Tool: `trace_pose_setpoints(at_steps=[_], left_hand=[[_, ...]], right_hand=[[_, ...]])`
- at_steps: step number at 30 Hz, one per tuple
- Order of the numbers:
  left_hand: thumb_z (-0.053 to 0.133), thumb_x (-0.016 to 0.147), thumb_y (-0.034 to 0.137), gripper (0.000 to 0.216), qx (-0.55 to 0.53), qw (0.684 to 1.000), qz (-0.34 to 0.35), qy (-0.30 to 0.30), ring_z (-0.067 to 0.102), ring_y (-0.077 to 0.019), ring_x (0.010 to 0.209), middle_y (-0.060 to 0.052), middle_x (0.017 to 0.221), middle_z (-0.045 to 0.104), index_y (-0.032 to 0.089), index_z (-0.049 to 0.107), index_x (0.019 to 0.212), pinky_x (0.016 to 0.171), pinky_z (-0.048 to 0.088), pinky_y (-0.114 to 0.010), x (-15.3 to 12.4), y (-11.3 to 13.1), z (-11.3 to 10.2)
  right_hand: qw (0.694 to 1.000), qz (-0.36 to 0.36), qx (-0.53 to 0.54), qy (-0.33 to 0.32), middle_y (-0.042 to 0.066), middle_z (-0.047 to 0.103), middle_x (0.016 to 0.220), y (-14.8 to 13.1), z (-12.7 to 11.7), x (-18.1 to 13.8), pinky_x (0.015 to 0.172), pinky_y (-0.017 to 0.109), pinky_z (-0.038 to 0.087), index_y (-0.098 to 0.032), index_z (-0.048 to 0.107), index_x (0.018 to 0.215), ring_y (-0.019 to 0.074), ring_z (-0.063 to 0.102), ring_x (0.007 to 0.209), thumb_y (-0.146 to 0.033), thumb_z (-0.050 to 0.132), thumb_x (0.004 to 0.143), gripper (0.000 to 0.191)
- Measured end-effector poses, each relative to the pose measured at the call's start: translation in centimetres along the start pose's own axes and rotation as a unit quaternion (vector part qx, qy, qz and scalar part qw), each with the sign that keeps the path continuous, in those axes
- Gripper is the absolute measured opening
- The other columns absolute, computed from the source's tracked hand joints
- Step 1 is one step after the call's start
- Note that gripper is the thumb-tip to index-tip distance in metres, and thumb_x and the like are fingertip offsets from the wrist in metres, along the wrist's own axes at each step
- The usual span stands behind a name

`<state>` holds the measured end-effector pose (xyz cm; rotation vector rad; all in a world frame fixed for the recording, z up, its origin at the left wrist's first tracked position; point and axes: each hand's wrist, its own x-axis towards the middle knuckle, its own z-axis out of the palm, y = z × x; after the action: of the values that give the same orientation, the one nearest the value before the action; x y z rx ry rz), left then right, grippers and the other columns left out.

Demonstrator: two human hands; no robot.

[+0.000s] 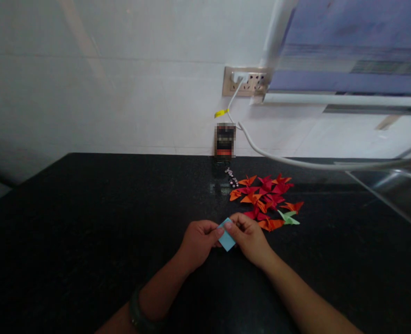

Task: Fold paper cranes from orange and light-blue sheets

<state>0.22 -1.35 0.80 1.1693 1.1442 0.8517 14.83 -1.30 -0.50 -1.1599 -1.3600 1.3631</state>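
Nearest: dk bracelet (138, 311) on L wrist. Then L hand (199, 241) & R hand (252, 239), each pinching the lt-blue paper (228, 242) from its own side; paper's held diamond-wise over blk counter (104, 208), short of back edge. Just past R hand, twd back edge: lt-green folded bird (289, 217) & cluster of red/orange folded birds (274, 200). Beyond, beaded strap (231, 177), then pixelated upright obj. (225, 141) at back edge. Above: wall socket (227, 88) w/ wht plug (239, 77).

Light-blue folded paper (227, 241), diamond-wise, corner down
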Motion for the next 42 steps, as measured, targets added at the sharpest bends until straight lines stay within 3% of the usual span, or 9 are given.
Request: trace_pose_setpoints(at_steps=[5, 9, 12, 15, 18, 27, 33, 38, 42], left_hand=[[0.056, 0.067, 0.029, 0.019, 0.066, 0.997, 0.012, -0.023, 0.051, -0.011, 0.049, 0.0, 0.051, 0.058, 0.014, 0.062, 0.056, 0.051, 0.037, -0.022, 0.1, -0.5, 0.0], [0.058, 0.066, 0.029, 0.019, 0.078, 0.996, 0.021, -0.026, 0.048, -0.01, 0.047, 0.002, 0.049, 0.057, 0.014, 0.062, 0.055, 0.048, 0.035, -0.021, 0.0, -0.4, -0.1], [0.058, 0.067, 0.031, 0.02, 0.05, 0.998, 0.031, 0.019, 0.05, -0.011, 0.052, 0.0, 0.055, 0.059, 0.014, 0.064, 0.059, 0.052, 0.036, -0.022, 0.1, -0.2, -0.1], [0.06, 0.066, 0.032, 0.019, 0.006, 0.997, 0.038, 0.071, 0.049, -0.0106, 0.054, 0.001, 0.056, 0.058, 0.014, 0.064, 0.06, 0.054, 0.037, -0.021, 0.2, -0.2, -0.2], [0.06, 0.065, 0.032, 0.02, -0.009, 0.996, 0.021, 0.082, 0.044, -0.0082, 0.048, 0.003, 0.049, 0.053, 0.013, 0.061, 0.059, 0.049, 0.033, -0.02, 0.3, -0.2, -0.2], [0.059, 0.067, 0.033, 0.02, -0.056, 0.994, -0.022, 0.088, 0.05, -0.0085, 0.051, 0.002, 0.055, 0.057, 0.013, 0.06, 0.065, 0.052, 0.039, -0.02, 0.6, -0.1, -0.6], [0.056, 0.071, 0.036, 0.023, -0.13, 0.99, -0.041, 0.048, 0.04, -0.005, 0.037, 0.005, 0.042, 0.048, 0.014, 0.057, 0.064, 0.038, 0.029, -0.017, 0.7, -0.4, -0.6], [0.061, 0.068, 0.03, 0.018, -0.225, 0.971, -0.068, 0.049, 0.051, -0.0064, 0.046, 0.002, 0.053, 0.057, 0.013, 0.056, 0.071, 0.048, 0.04, -0.018, 0.7, -0.2, -0.4], [0.064, 0.065, 0.027, 0.019, -0.196, 0.978, -0.063, 0.035, 0.058, -0.0099, 0.058, -0.001, 0.068, 0.063, 0.014, 0.057, 0.077, 0.055, 0.043, -0.021, 0.4, -0.1, -0.2]], right_hand=[[0.999, 0.035, 0.015, 0.007, -0.003, 0.05, 0.052, -0.5, 0.2, -0.1, 0.045, 0.02, 0.034, -0.015, 0.055, 0.06, 0.0076, 0.044, 0.046, -0.039, 0.064, 0.065, 0.027], [0.997, 0.069, 0.011, 0.039, -0.005, 0.042, 0.043, -0.5, 0.0, 0.0, 0.039, 0.019, 0.026, -0.014, 0.052, 0.052, 0.0049, 0.034, 0.039, -0.045, 0.058, 0.068, 0.036], [0.997, 0.069, 0.014, 0.018, -0.005, 0.044, 0.046, -0.3, -0.2, 0.1, 0.038, 0.018, 0.028, -0.014, 0.053, 0.059, 0.0049, 0.036, 0.039, -0.047, 0.053, 0.072, 0.036], [0.996, 0.081, 0.015, -0.015, -0.005, 0.049, 0.052, -0.3, -0.2, 0.0, 0.037, 0.017, 0.031, -0.015, 0.053, 0.067, 0.005, 0.04, 0.04, -0.042, 0.063, 0.065, 0.029], [0.995, 0.094, 0.014, -0.019, -0.006, 0.047, 0.049, -0.5, 0.3, 0.0, 0.037, 0.016, 0.032, -0.015, 0.051, 0.063, 0.0044, 0.039, 0.039, -0.037, 0.067, 0.061, 0.028], [0.992, 0.006, 0.043, 0.118, -0.005, 0.047, 0.052, -0.6, -0.7, 0.5, 0.039, 0.018, 0.032, -0.016, 0.049, 0.063, 0.005, 0.04, 0.039, -0.041, 0.055, 0.073, 0.028], [0.997, 0.005, 0.072, 0.006, -0.002, 0.053, 0.058, -0.5, -0.9, 0.2, 0.043, 0.019, 0.038, -0.015, 0.057, 0.076, 0.0063, 0.045, 0.045, -0.038, 0.058, 0.072, 0.023], [0.997, -0.02, 0.069, -0.001, -0.001, 0.054, 0.061, -0.5, -0.6, 0.1, 0.047, 0.02, 0.039, -0.016, 0.058, 0.078, 0.0079, 0.047, 0.05, -0.04, 0.057, 0.073, 0.025], [1.0, -0.016, 0.016, 0.013, -0.005, 0.048, 0.056, -0.2, -0.5, 0.1, 0.046, 0.019, 0.036, -0.016, 0.055, 0.074, 0.0071, 0.042, 0.048, -0.034, 0.064, 0.066, 0.021]])
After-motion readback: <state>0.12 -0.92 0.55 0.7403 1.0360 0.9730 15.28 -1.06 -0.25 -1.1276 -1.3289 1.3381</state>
